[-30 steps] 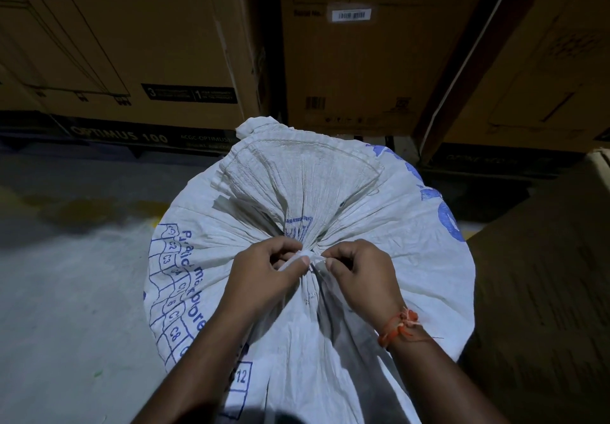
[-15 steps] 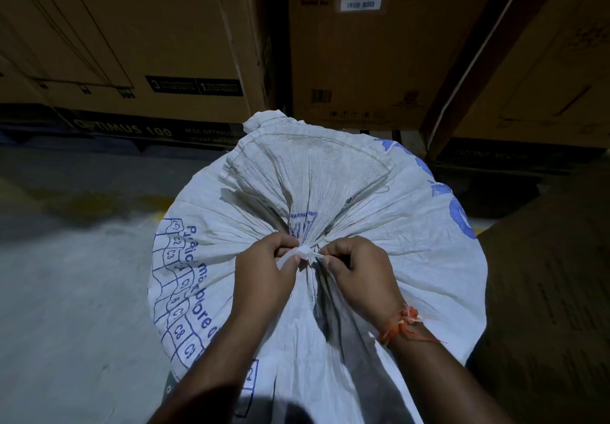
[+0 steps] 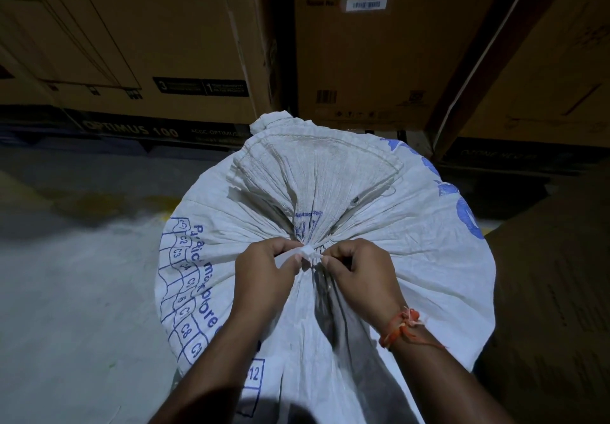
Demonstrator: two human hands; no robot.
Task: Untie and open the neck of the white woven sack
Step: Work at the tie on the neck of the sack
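Note:
A full white woven sack point(image 3: 412, 232) with blue print stands upright in the middle of the view. Its neck is gathered and tied shut by a white strip knotted at the centre, the knot point(image 3: 307, 253). The flared top of the sack point(image 3: 313, 166) fans out beyond the knot. My left hand point(image 3: 264, 275) pinches the tie strip on the knot's left side. On the knot's right side my right hand point(image 3: 359, 275), with an orange thread at the wrist, pinches the tie with its fingertips. Both hands rest on the sack's top.
Large cardboard boxes point(image 3: 158, 43) stand stacked behind the sack, one with a barcode label point(image 3: 365, 4). Another brown box point(image 3: 554, 308) sits close on the right. Grey concrete floor point(image 3: 66, 308) lies to the left, with a yellow mark near the boxes.
The view has shifted slightly and the sack sits lower in frame. Both hands stay pinched at the knot, with the fingers pulled a little apart and the knot more exposed.

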